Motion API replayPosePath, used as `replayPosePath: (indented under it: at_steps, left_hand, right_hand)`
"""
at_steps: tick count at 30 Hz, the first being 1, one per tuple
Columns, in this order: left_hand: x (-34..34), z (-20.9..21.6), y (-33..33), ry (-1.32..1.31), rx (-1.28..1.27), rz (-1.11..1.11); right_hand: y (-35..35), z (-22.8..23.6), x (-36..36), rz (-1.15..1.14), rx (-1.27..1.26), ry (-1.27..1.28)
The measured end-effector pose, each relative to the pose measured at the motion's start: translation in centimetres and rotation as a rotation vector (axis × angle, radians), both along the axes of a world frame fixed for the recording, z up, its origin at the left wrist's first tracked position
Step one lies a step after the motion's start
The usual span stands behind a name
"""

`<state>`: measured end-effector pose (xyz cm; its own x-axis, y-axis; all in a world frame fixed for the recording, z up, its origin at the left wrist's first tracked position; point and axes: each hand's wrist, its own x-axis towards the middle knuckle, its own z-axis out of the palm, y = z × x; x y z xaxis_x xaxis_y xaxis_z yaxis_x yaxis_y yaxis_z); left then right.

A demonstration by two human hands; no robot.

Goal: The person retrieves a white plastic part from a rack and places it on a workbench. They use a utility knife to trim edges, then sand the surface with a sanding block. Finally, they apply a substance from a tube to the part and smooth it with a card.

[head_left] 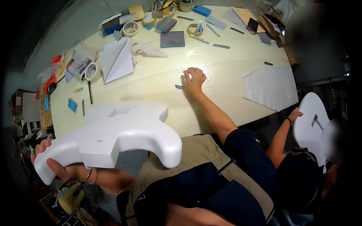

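A white electric guitar body (128, 132) is held up over the near left edge of the table. My left hand (56, 169) grips one of its horns, thumb on the near side and fingertips curled around the far side. A neck pocket and a small hole show on its face. Further off, my right hand (195, 80) is low over the table, its fingers curled in and the thumb close to the index finger. Whatever is between those fingertips, if anything, is too small to make out. Beside that hand lies a small dark blade (178, 86).
Tape rolls (131, 28), a notebook (117, 60), a grey sanding pad (172, 39), pens and several metal strips lie on the pale table (222, 83). A white cloth (269, 87) covers its right part. At right, another person's hand (295, 115) holds a white guitar body (311, 113).
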<state>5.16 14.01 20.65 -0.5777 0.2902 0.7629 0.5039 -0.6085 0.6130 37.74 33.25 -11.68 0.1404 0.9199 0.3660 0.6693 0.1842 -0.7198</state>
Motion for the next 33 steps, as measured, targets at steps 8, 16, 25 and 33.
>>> replayPosePath:
  at_steps: [8, 16, 25, 33]
  left_hand:
    - [1.2, 0.1, -0.5, 0.079, -0.006, 0.172]
    - [2.3, -0.9, -0.1, 0.02, 0.077, 0.187]
    - [1.6, 0.1, 0.3, 0.128, 0.11, 0.323]
    - [-1.2, 2.6, 2.7, 0.304, -0.062, 0.107]
  right_hand:
    - [0.3, 0.3, -2.8, 0.097, -0.024, 0.028]
    - [0.9, -0.5, -2.8, 0.153, -0.059, -0.025]
    - [3.8, 1.1, -6.1, 0.327, 0.001, 0.017]
    - [14.8, 4.4, -17.6, 0.578, 0.097, -0.285]
